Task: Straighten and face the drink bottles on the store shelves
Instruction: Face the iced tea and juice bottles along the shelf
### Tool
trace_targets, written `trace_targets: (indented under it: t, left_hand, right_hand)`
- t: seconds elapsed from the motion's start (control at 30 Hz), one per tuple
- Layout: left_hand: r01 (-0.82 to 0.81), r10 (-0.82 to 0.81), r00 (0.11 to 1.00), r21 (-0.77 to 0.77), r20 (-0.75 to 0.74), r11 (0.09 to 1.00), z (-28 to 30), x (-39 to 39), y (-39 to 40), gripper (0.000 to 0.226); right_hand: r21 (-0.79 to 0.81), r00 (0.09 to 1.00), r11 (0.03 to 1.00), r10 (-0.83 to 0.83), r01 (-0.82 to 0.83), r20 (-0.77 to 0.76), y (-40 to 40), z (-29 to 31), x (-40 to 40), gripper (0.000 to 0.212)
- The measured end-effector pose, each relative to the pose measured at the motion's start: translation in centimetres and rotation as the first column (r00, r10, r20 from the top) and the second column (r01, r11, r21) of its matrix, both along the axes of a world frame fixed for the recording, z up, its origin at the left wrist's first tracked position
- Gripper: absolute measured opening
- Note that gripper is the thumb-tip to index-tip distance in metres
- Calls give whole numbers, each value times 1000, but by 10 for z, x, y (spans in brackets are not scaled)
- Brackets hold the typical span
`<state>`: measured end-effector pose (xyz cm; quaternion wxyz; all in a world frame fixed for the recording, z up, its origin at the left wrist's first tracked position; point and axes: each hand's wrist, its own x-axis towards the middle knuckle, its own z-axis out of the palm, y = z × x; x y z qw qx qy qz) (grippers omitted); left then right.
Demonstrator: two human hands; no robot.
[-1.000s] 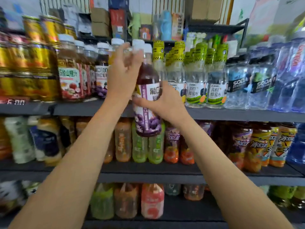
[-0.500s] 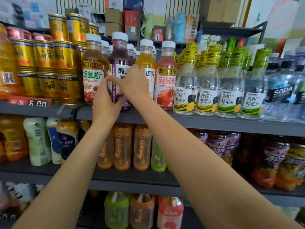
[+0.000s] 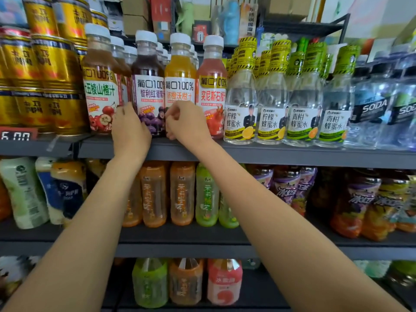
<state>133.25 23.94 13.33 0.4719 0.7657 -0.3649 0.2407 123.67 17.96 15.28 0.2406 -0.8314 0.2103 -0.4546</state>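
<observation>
The purple grape juice bottle (image 3: 147, 91) stands upright on the upper shelf (image 3: 270, 154), label to the front, between a hawthorn juice bottle (image 3: 100, 86) and an orange juice bottle (image 3: 180, 82). A pomegranate juice bottle (image 3: 211, 86) follows on the right. My left hand (image 3: 130, 134) holds the grape bottle low on its left side, fingertips reaching into the gap beside the hawthorn bottle. Just right of the grape bottle's base, my right hand (image 3: 186, 123) is curled in front of the orange bottle's lower label and holds nothing that I can see.
Gold cans (image 3: 45, 75) are stacked at the left, with a price tag (image 3: 18, 136) below them. Honey water bottles (image 3: 286, 109) and soda water bottles (image 3: 371, 113) fill the shelf's right part. Tea and juice bottles (image 3: 180, 192) line the two lower shelves.
The grape bottle went from mid-air in both hands to standing in its row on the shelf. Both hands have slid down to its base, and the right one has come off it.
</observation>
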Motion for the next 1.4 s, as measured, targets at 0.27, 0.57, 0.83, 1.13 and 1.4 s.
trace_targets:
  t: [0.27,0.57,0.83,1.13,1.4]
  left_hand:
    - [-39,40,999,81,-21,996,8,-7,-9,76]
    - [21,-16,998,84,-68,996,9,-5,3,52]
    - [417,-306,889,-328,340,848,-52,-153,-25,34]
    - [650,-683,714,214,156,729,-146,-307,-114,41]
    - [511,-459,856,253,-239,821,-180,-339,-166,45]
  right_hand:
    - [43,1000,999,21,-21,19,-14,-4,-20,12]
    - [58,999,998,-16,18,-41,-13,-4,-19,13]
    - [-97,956,958,-255,270,144,-28,-38,-128,11]
    - [208,655,634,-754,745,-48,-106,-152,-340,16]
    - [251,686,651,-590,716,-426,-164,-197,-377,39]
